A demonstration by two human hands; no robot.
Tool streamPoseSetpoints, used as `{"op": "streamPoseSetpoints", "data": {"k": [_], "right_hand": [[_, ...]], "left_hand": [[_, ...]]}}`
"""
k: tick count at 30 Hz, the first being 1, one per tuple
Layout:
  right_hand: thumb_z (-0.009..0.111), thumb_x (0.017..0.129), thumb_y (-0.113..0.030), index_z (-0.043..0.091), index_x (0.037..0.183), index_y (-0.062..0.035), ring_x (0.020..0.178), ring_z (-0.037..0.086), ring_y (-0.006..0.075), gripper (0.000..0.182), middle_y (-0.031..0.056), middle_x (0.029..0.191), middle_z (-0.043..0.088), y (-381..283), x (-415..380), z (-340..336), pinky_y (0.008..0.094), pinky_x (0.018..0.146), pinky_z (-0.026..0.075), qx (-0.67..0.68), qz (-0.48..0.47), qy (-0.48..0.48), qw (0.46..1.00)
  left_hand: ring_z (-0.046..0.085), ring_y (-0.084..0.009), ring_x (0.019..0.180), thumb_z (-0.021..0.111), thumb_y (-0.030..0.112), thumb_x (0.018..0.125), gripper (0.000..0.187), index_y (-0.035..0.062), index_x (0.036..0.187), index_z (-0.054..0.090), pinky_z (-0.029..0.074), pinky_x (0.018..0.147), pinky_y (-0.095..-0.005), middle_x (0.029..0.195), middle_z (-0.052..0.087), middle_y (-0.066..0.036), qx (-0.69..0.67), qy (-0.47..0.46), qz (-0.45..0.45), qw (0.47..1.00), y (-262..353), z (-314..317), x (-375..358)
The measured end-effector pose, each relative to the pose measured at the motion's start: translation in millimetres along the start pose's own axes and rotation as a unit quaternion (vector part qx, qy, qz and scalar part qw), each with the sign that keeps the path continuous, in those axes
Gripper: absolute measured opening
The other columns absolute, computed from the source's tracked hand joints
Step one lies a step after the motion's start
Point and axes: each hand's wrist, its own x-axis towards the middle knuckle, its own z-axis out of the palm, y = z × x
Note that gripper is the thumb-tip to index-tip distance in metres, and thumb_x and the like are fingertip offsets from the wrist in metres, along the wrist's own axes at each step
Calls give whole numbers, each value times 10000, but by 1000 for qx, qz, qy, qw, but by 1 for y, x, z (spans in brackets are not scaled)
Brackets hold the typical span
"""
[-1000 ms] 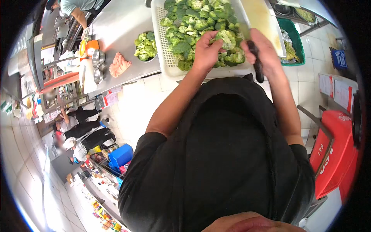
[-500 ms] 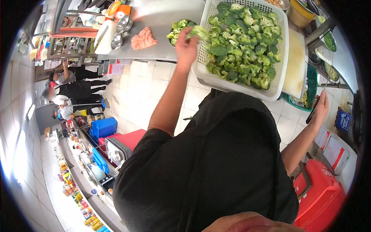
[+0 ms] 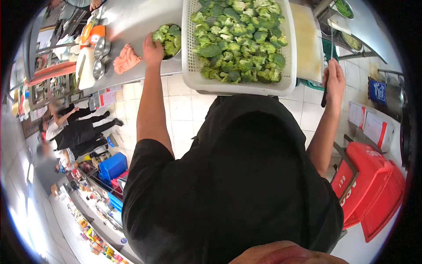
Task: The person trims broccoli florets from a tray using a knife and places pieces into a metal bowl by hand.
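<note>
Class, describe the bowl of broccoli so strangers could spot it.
Find the big white basket. Between it and the pink cloth, on the counter, sits the bowl. Unlike the basket, it is small, round and has the left hand at its edge.

To your left, a crumpled pink cloth (image 3: 127, 59) lies near two metal bowls (image 3: 102, 47) — farther off, co-workers (image 3: 77, 133) in dark trousers and a blue bin (image 3: 113, 166); to your right, a red bin (image 3: 367, 160).

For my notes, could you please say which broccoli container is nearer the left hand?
The round bowl at the left hand; the white rectangular basket sits farther away.
</note>
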Motion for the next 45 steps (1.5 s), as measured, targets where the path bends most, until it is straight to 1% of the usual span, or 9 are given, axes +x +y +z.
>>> {"op": "streamPoseSetpoints", "data": {"k": [9,16,19,25,31,35,38,42,45], "right_hand": [[595,1010,-279,561,1326,-20,510,455,53,411,-2,750,574,-32,-50,57,208,441,331,89,35,-143,985],[586,1014,-248,537,1358,-52,513,458,52,399,-4,755,556,-39,-58,78,211,456,350,94,65,-218,969],[668,960,-202,515,1365,6,499,448,53,480,6,721,564,-40,-53,81,220,437,336,59,46,-220,973],[704,934,-209,511,1375,10,493,401,41,529,-28,678,516,-38,-57,83,221,440,310,-6,-7,-224,975],[731,906,-221,571,1335,-40,607,471,42,493,-20,724,576,-38,-58,84,222,538,374,-65,-35,-220,973],[735,901,-229,580,1320,-41,690,527,78,485,15,780,627,-39,-60,85,248,628,438,-101,-58,-214,970],[739,898,-236,583,1316,-43,684,524,73,486,13,773,621,-34,-61,84,242,625,437,-110,-92,-208,967],[751,884,-248,597,1297,-57,649,507,64,480,2,722,587,-29,-63,85,238,592,424,-107,-123,-190,968],[749,883,-241,603,1287,-64,631,494,65,465,-2,704,575,-30,-62,85,243,579,419,-111,-124,-195,967]], "left_hand": [[575,-379,1145,707,51,813,481,30,1280,591,472,987,-441,1217,611,-202,-48,89,26,995,68,-35,-2],[588,-332,1136,740,126,805,417,91,1207,637,478,951,-431,1192,628,-142,-161,-111,223,955,193,-40,-39],[560,-305,1179,768,223,791,429,125,1193,657,433,990,-453,1229,610,-127,-54,-248,270,929,205,-23,-57],[577,-293,1163,764,242,787,462,157,1225,647,371,1015,-456,1223,623,-92,-32,-267,334,903,229,-23,-60],[660,-273,1016,709,251,842,370,133,1190,663,469,926,-433,1049,710,-91,-70,-343,350,869,260,32,-68],[690,-342,884,711,296,861,395,130,1216,658,564,777,-420,1056,717,-117,-174,-261,257,914,269,62,-29],[678,-319,954,732,365,823,455,137,1213,675,540,853,-441,1004,728,-102,-147,-273,207,928,275,35,-15],[661,-308,1018,767,365,807,458,100,1170,683,546,840,-404,1130,684,-114,-100,-438,298,842,253,12,-56],[647,-300,1028,746,316,830,351,112,1112,697,536,854,-401,1105,667,-112,-83,-411,350,838,242,10,-72]]}}
